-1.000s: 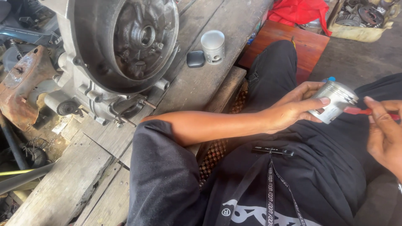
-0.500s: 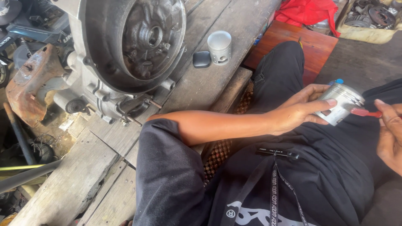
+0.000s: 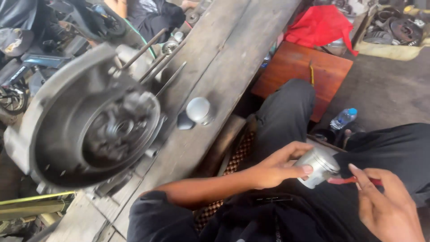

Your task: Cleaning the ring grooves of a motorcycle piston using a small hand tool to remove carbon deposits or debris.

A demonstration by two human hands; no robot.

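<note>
head view, left hand [image 3: 277, 168] gripping piston [image 3: 319, 165], lap space open

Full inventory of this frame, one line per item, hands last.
Engine case: one, grey metal, left on the wooden bench.
Loose piston: one, silver, on the bench beside the engine case.
Held piston: one, silver, over the lap.
Red-handled tool: one, at the held piston's right.
Water bottle: one, clear with blue cap, on the floor.
Red cloth: one, top centre-right.
Brown board: one, under the cloth.
Left hand: grips the held piston.
Right hand: holds the tool.
</note>
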